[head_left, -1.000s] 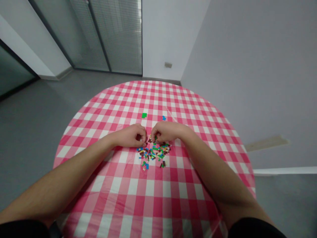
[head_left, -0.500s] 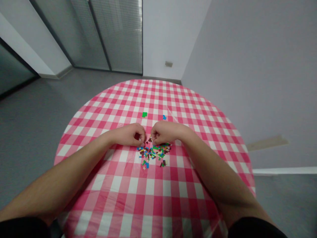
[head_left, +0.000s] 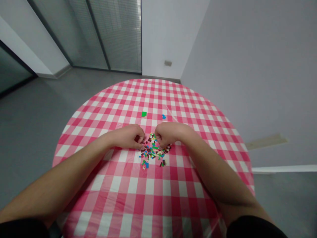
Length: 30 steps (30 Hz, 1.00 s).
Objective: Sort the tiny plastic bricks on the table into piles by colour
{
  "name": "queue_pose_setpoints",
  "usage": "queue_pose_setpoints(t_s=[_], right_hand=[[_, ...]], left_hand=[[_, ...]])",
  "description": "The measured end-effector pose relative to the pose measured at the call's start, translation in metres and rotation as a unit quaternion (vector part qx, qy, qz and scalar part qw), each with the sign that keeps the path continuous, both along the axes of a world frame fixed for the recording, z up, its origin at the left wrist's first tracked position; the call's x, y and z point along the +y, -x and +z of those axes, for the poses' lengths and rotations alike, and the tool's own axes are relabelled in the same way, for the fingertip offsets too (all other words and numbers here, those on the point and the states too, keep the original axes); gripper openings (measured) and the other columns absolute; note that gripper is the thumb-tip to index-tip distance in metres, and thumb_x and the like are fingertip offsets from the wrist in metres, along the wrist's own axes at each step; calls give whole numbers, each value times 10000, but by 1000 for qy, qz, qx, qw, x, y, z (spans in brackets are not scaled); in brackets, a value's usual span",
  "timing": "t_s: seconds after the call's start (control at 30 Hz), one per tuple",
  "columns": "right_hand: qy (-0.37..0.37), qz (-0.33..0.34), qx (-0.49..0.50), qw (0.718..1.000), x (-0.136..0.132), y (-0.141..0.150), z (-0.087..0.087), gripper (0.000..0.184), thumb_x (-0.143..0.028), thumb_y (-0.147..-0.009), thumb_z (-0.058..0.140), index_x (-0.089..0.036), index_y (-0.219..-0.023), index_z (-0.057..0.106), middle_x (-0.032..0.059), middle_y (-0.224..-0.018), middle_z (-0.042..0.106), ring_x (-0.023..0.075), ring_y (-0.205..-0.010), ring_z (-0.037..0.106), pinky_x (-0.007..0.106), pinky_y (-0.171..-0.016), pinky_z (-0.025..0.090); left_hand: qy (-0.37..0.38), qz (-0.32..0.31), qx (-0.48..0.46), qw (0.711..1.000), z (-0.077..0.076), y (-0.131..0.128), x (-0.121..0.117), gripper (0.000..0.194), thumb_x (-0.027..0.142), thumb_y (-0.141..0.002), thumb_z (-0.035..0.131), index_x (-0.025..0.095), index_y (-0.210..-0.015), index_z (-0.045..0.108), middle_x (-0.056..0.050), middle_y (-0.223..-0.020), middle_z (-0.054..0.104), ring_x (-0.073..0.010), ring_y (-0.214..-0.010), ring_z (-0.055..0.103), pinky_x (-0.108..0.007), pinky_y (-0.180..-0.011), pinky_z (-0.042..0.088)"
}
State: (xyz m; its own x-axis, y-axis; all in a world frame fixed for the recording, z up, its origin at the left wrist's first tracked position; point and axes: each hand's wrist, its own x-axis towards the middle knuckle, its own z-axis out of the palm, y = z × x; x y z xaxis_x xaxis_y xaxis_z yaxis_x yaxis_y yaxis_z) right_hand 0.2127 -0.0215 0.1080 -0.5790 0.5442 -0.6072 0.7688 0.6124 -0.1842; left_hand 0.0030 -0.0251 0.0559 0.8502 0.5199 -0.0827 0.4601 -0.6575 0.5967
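Observation:
A pile of small building bricks (head_left: 154, 152) in green, blue, brown and cream lies on the checked tablecloth. My left hand (head_left: 131, 136) rests at the pile's left edge, fingers curled and thumb tip down among the bricks. On the other side my right hand (head_left: 167, 135) bends over the upper right of the pile with its fingers closed and pointing down. Whether a brick sits between the fingertips of either hand is too small to make out. Beyond the hands lie a green piece (head_left: 144, 114) and a blue piece (head_left: 163, 116), apart from each other.
The round table wears a red and white checked tablecloth (head_left: 138, 195). Two small brick clusters lie on the near side of the pile, one with blue pieces (head_left: 147, 165), one with dark pieces (head_left: 162, 163). A wall stands to the right and glass panels (head_left: 119, 39) are at the back.
My right hand has shifted slightly to the right, uncovering more bricks between the hands. My left thumb has dipped a little toward the pile. The green and blue pieces have stayed put.

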Motion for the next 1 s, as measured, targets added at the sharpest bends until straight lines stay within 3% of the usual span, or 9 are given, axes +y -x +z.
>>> queue_pose_setpoints(t_s=[0.2, 0.33, 0.5, 0.6, 0.73, 0.9, 1.0], right_hand=[[-46, 12, 9, 999, -2, 5, -2, 265, -414, -774, 759, -153, -812, 738, 62, -718, 693, 159, -604, 537, 308, -560, 308], [-55, -6, 39, 998, -6, 4, 6, 234, -388, -788, 747, -156, -780, 719, 54, -697, 681, 149, -591, 518, 306, -552, 296], [42, -13, 75, 996, -16, -6, 15, 52, -172, -766, 748, -170, -796, 706, -13, -697, 669, 103, -587, 506, 272, -572, 311], [89, 5, 87, 992, -29, -8, 10, 86, -165, -762, 776, -170, -776, 691, -34, -673, 640, 90, -576, 487, 260, -565, 295], [75, 6, 67, 995, -41, -11, 0, 205, -233, -736, 834, -170, -693, 644, -41, -631, 588, 94, -567, 461, 264, -540, 268], [37, -3, 84, 996, -42, -23, -5, 74, -112, -751, 709, -174, -719, 683, -27, -644, 605, 101, -574, 461, 270, -561, 281], [53, 7, 115, 992, -46, -26, -8, 71, -142, -753, 737, -186, -809, 736, -18, -710, 666, 106, -612, 499, 262, -578, 301]], left_hand=[[2, -1, -9, 1000, -1, -1, 2, 325, 307, -832, 710, 166, -589, 548, 11, -605, 576, -119, -600, 500, -267, -632, 353], [9, 0, -15, 1000, -4, 0, 4, 337, 323, -831, 710, 164, -584, 546, 16, -586, 562, -114, -587, 495, -265, -629, 351], [27, -4, -20, 999, -8, 1, 5, 335, 322, -835, 697, 161, -584, 543, 23, -571, 549, -104, -571, 479, -255, -626, 346], [28, 5, -11, 1000, -9, 1, 5, 335, 340, -829, 703, 160, -589, 553, 21, -571, 553, -107, -575, 477, -255, -628, 344], [24, 8, -4, 1000, -8, 1, 6, 336, 369, -821, 707, 162, -595, 570, 15, -577, 555, -118, -593, 490, -260, -639, 345], [35, 10, -6, 999, -6, 1, 5, 328, 361, -815, 709, 165, -595, 566, 21, -569, 543, -116, -586, 484, -263, -643, 347], [35, 7, -6, 999, -6, 1, 6, 327, 362, -820, 707, 167, -598, 566, 18, -580, 548, -118, -587, 487, -270, -644, 350]])
